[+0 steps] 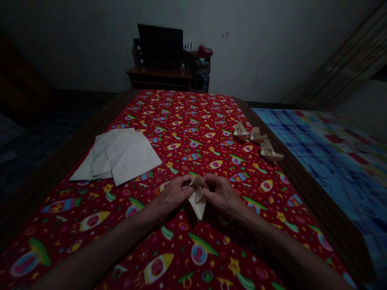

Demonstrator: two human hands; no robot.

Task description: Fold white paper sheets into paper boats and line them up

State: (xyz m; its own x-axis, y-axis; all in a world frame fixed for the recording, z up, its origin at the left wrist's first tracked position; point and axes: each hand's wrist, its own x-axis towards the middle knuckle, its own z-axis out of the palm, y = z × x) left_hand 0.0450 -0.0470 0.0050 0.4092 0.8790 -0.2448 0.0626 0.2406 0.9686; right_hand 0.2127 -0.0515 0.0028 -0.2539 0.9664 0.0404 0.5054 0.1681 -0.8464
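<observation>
A folded paper boat (198, 203) is held just over the red patterned cloth, its pointed end toward me. My left hand (178, 191) pinches its left side, thumb on the near face and fingers behind. On the opposite side my right hand (222, 193) grips it in the same way, with the thumb pressed near the middle fold. Both sets of fingertips are partly hidden by the paper. Three finished-looking paper boats (241, 132) stand in a slanting row at the right side of the cloth. To the left lies a fanned stack of paper sheets (133, 155) with crease lines.
The red cloth (193, 121) covers a table with dark wooden edges (302, 185). Beyond it, a black screen (160, 44) and speakers stand on a cabinet (160, 77) against the wall. A surface with a blue checked cover (326, 169) adjoins the right side.
</observation>
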